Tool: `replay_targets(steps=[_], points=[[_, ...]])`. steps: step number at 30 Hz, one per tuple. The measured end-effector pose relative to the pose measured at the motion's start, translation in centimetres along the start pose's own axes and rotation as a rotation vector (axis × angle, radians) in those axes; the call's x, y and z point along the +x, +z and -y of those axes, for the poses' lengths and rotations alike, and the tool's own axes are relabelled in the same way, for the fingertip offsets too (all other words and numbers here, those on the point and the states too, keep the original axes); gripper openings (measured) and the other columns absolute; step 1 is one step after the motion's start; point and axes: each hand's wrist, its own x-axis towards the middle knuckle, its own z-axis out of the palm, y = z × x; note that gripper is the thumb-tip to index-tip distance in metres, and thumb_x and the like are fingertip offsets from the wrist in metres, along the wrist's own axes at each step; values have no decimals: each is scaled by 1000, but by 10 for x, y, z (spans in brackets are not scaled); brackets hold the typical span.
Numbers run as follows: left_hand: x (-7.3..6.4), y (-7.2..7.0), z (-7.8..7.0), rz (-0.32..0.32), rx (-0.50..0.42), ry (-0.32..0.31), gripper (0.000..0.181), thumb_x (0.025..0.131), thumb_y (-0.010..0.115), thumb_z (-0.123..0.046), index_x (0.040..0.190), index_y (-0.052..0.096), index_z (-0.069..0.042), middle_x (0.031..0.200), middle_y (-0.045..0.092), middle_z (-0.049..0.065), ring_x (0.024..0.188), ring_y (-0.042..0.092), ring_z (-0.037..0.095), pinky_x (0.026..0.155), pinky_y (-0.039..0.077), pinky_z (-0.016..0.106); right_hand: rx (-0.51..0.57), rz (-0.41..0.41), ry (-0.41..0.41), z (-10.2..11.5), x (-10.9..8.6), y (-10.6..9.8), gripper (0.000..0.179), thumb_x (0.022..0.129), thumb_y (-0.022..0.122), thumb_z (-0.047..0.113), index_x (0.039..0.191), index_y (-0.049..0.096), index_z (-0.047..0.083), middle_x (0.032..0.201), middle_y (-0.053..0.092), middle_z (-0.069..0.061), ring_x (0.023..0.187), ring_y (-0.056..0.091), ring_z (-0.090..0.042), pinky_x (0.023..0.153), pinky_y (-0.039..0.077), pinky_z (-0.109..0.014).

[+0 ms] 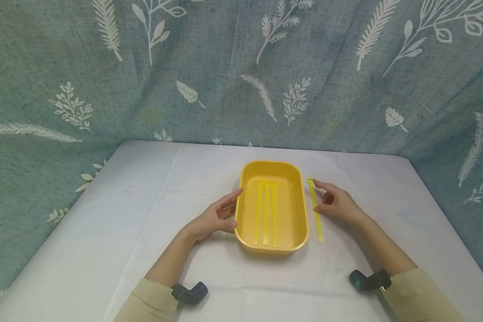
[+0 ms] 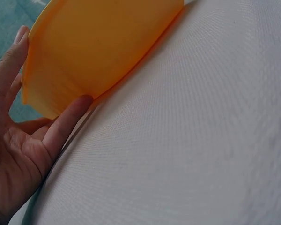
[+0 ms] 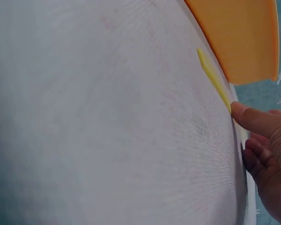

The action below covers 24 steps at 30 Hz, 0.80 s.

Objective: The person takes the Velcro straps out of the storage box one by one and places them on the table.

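A yellow rectangular tray point(image 1: 299, 210) stands on the table, with several flat, narrow yellow strips point(image 1: 267, 214) side by side inside it. My left hand point(image 1: 211, 221) touches the tray's left side, fingers and thumb spread; in the left wrist view the thumb point(image 2: 75, 112) presses low on its wall and a fingertip reaches the rim. To the tray's right, another yellow strip point(image 1: 319, 228), with a wider far end, lies lengthwise on the cloth. My right hand point(image 1: 338, 203) touches this strip, index fingertip at its far end and thumb point(image 3: 253, 119) partway along its right edge.
A white cloth point(image 1: 104, 250) covers the table, with faint fold lines. Behind and at both sides hangs a blue-green curtain point(image 1: 221, 89) with white leaf prints. Dark wrist devices point(image 1: 191, 294) sit at both sleeves.
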Motion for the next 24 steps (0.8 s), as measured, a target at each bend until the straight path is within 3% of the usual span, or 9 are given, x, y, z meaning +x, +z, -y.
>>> replay_targets(steps=[2,8,17,24], points=[[0,0,1,-3,2,-6,86,81,72,-11,151,23,-25,157,19,1,143,22,27,103,41,38,-23,-2,15,0,0,0,69,75,80,17,137,50,5,110,53,-15,79,46,-20,65,44,-20],[-1,0,1,-7,-4,-15,87,80,75,-18,150,25,-28,157,21,-1,143,24,26,103,41,40,-45,11,53,-1,1,0,52,76,79,21,121,63,1,89,46,-8,77,41,-19,60,37,-22],[-1,0,-1,1,-6,-9,88,80,76,-19,151,24,-28,157,20,0,143,23,25,103,41,39,-54,40,130,2,6,1,51,76,79,26,120,65,4,86,46,-6,77,42,-20,60,37,-22],[-1,-1,-1,2,3,-17,86,82,73,-14,151,24,-28,156,22,0,143,23,25,104,39,39,-30,37,154,4,7,-2,55,77,79,28,124,62,6,92,54,-10,83,44,-22,67,40,-27]])
